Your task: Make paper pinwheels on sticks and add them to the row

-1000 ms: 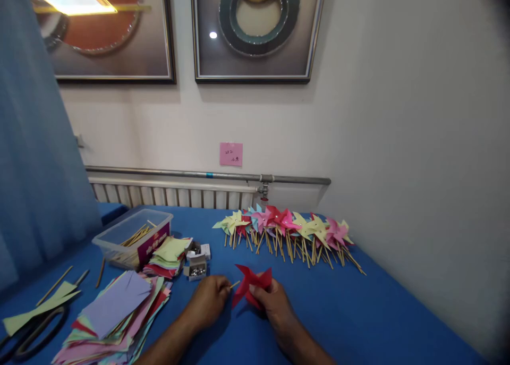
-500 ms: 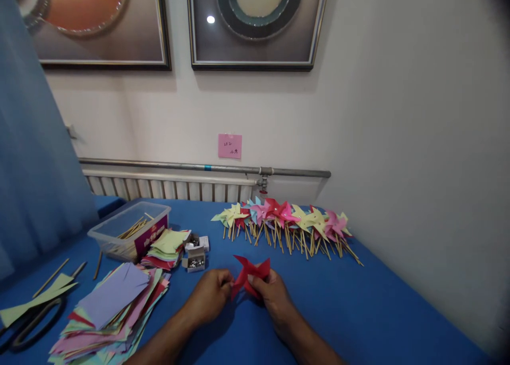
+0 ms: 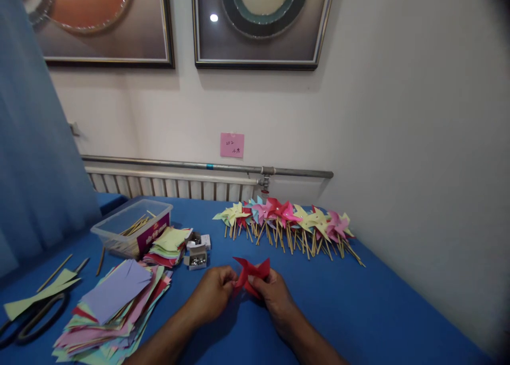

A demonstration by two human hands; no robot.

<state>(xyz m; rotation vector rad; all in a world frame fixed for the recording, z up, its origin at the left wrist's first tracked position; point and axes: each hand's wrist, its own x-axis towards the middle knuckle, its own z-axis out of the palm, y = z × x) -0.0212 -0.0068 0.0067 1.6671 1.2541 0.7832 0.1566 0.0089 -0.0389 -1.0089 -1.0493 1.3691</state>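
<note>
A red paper pinwheel, its corners folded inward, is held between both hands above the blue table. My right hand is closed on it from the right, with the thumb pressed near the middle. From the left, my left hand pinches its lower left corner between thumb and bent fingers. The fingers under the paper are hidden. Left of my hands stand two small white boxes of shiny metal pins, a nearer box and a farther box.
Finished pinwheels on sticks lie in a row at the back. On the left are a stack of coloured paper, a smaller paper pile, a plastic tub with sticks, and scissors under pale green strips.
My left hand has shifted slightly at the pinwheel's left corner, its fingers curled closer to the paper. The whole view has moved a little; my right hand keeps its grip.
</note>
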